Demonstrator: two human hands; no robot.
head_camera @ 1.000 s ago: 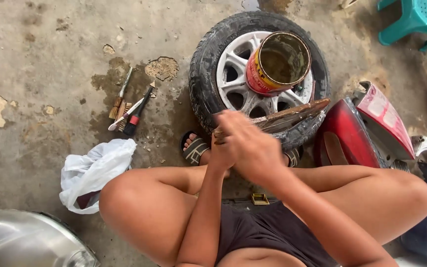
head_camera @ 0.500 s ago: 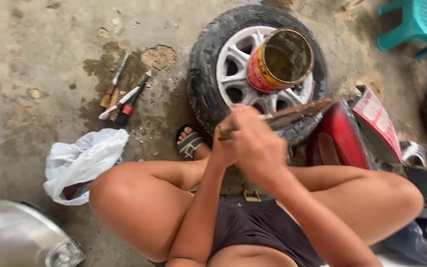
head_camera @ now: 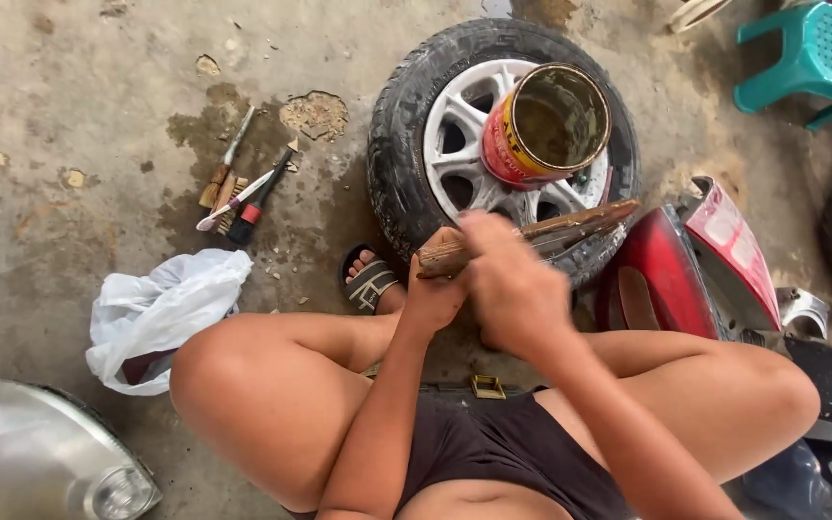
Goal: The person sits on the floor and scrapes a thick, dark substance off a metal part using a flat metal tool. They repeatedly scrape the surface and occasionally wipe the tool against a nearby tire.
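I squat over a concrete floor. My left hand (head_camera: 435, 289) grips the near end of a dirty wooden-handled brush (head_camera: 570, 229) that points right. My right hand (head_camera: 512, 289) is closed over the brush's middle, fingers wrapped on it. Just beyond my hands lies a car wheel (head_camera: 406, 164) with a silver rim, flat on the floor. An open red and yellow tin can (head_camera: 546, 125) with dark liquid stands tilted on the rim.
Several hand tools (head_camera: 243, 188) lie on the floor to the left. A white plastic bag (head_camera: 161, 313) sits by my left knee. A red motorbike tail panel (head_camera: 695, 260) is at right, a teal plastic stool (head_camera: 806, 53) at top right, a silver headlight housing (head_camera: 31, 457) at bottom left.
The view has shifted a little. My right hand has slid along the brush handle while the left hand keeps its grip on the end.
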